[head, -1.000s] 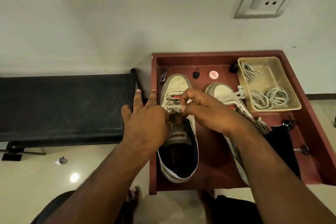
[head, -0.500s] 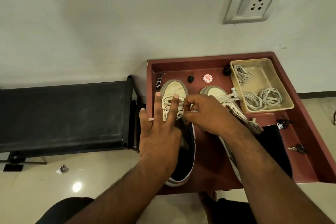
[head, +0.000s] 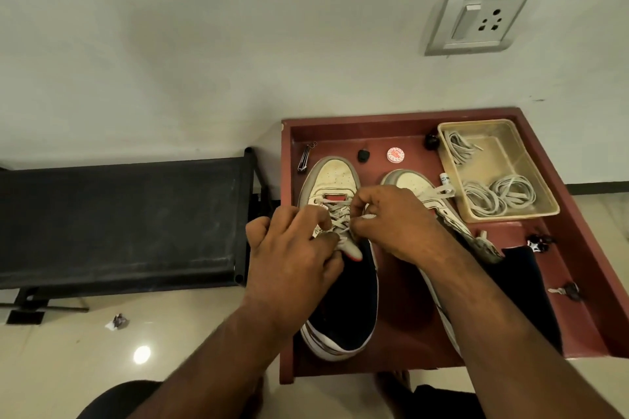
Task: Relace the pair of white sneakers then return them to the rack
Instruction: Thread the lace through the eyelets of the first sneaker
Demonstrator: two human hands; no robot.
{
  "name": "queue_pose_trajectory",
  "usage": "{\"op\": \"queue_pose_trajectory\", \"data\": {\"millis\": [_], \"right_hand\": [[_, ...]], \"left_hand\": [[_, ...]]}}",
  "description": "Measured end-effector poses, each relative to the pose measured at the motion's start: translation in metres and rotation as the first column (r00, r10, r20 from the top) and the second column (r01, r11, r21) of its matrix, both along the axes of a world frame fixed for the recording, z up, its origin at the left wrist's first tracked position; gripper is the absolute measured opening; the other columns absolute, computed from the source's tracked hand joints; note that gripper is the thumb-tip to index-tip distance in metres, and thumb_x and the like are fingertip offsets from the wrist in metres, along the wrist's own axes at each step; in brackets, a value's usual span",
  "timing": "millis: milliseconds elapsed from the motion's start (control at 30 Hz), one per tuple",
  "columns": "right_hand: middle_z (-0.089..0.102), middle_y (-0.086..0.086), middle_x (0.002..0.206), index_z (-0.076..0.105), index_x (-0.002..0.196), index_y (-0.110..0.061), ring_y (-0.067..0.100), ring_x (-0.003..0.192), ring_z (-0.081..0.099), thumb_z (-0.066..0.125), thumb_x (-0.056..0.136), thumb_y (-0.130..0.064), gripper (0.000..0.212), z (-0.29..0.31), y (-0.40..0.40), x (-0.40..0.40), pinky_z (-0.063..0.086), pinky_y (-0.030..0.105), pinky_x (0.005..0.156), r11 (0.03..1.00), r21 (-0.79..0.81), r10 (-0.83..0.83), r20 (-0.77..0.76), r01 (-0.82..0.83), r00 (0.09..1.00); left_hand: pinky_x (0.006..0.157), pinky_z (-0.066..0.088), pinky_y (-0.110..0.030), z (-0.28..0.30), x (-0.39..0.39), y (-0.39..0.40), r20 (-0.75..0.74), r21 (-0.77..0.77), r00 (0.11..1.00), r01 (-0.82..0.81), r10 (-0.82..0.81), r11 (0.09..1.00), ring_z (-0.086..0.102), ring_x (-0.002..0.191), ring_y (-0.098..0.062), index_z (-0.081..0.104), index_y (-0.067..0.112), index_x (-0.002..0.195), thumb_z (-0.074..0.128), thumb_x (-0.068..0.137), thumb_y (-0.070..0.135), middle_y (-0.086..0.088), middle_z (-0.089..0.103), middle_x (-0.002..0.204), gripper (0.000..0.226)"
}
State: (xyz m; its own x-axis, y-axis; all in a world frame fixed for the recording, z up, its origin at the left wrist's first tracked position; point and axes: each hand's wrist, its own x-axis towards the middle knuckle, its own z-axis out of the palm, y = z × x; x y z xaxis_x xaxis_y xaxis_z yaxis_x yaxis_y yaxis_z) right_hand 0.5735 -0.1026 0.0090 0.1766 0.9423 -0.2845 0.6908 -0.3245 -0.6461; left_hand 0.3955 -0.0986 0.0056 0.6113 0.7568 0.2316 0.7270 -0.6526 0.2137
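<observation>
Lacing is under way on the left worn white leather sneaker (head: 335, 190), which lies toe-far on the dark red wooden tabletop (head: 401, 309) with its raised rim. A grey-white flat lace (head: 335, 214) crosses several times over the tongue. The left hand (head: 292, 255) has its grip curled in at the near-left edge of the eyelets, fingers bent onto the lace or the shoe's upper; which of the two it pinches is hidden. Half a second ago that hand lay flat with fingers spread over the shoe, so it has gone from steadying to grasping. The right hand (head: 391, 224) pinches a lace end between thumb and fingertips just right of the eyelets, much as before. I judge that a lace end is about to be drawn through a further eyelet, with the upper rows not yet filled.

Just right, the second white sneaker (head: 418, 187) lies tilted on its side, its lace loose, largely behind the right forearm; it looks not yet done. Farther right sits a clear rectangular plastic tray (head: 544, 194) holding coiled spare laces (head: 497, 190). Along the far rim lie a small round red-and-white tin (head: 395, 154) and a small black cap-like piece (head: 363, 156). Left of the tabletop stands a black fabric rack (head: 119, 221), to which the pair must go later.
</observation>
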Motion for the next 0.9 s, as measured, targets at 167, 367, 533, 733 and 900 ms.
{"op": "queue_pose_trajectory", "data": {"millis": [167, 367, 533, 733, 900], "right_hand": [[0.059, -0.011, 0.058, 0.068, 0.077, -0.019, -0.004, 0.049, 0.050, 0.071, 0.085, -0.014, 0.010, -0.003, 0.000, 0.007, 0.038, 0.017, 0.053, 0.998, -0.017, -0.068, -0.255, 0.066, 0.965], [0.069, -0.001, 0.070, 0.072, 0.084, -0.017, 0.008, 0.057, 0.061, 0.074, 0.080, -0.008, 0.010, -0.001, 0.000, 0.009, 0.050, 0.026, 0.059, 0.993, 0.024, -0.108, -0.280, 0.119, 0.954], [0.071, -0.013, 0.080, 0.078, 0.086, -0.023, -0.004, 0.074, 0.063, 0.074, 0.082, -0.015, 0.011, -0.002, 0.002, 0.008, 0.044, 0.011, 0.066, 0.998, 0.042, -0.042, -0.127, 0.048, 0.991], [0.068, -0.015, 0.080, 0.077, 0.088, -0.021, -0.013, 0.072, 0.059, 0.074, 0.082, -0.011, 0.011, 0.005, -0.003, 0.018, 0.041, 0.005, 0.062, 0.997, 0.030, 0.078, -0.135, -0.075, 0.988], [0.070, -0.012, 0.096, 0.075, 0.101, -0.019, -0.001, 0.091, 0.062, 0.069, 0.086, -0.008, 0.019, 0.005, -0.004, 0.016, 0.048, 0.019, 0.084, 0.982, 0.043, 0.187, -0.063, -0.184, 0.980]], "left_hand": [[0.079, 0.027, -0.035, -0.007, 0.005, 0.003, 0.099, 0.138, 0.988, 0.107, -0.121, 0.985, 0.054, 0.094, -0.016, 0.076, 0.022, 0.085, 0.049, 0.086, 0.038, 0.005, 0.065, 0.101, 0.032], [0.080, 0.038, -0.038, -0.011, 0.013, 0.001, 0.079, 0.109, 0.976, 0.196, -0.205, 0.974, 0.066, 0.085, -0.018, 0.075, 0.019, 0.092, 0.047, 0.091, 0.035, 0.002, 0.066, 0.105, 0.032], [0.071, 0.045, -0.037, -0.011, 0.017, 0.001, 0.015, 0.111, 0.980, 0.195, -0.197, 0.975, 0.069, 0.077, -0.021, 0.075, 0.016, 0.100, 0.080, 0.075, 0.024, -0.006, 0.069, 0.108, 0.026], [0.068, 0.040, -0.034, -0.009, 0.018, 0.007, 0.052, 0.193, 0.974, 0.205, -0.219, 0.960, 0.065, 0.081, -0.021, 0.075, 0.015, 0.102, 0.060, 0.088, 0.026, -0.008, 0.064, 0.120, 0.023], [0.077, 0.031, -0.034, -0.015, 0.016, 0.014, 0.086, 0.280, 0.941, 0.293, -0.328, 0.914, 0.051, 0.096, -0.018, 0.074, 0.017, 0.107, 0.054, 0.092, 0.028, -0.001, 0.046, 0.131, 0.027]]}}
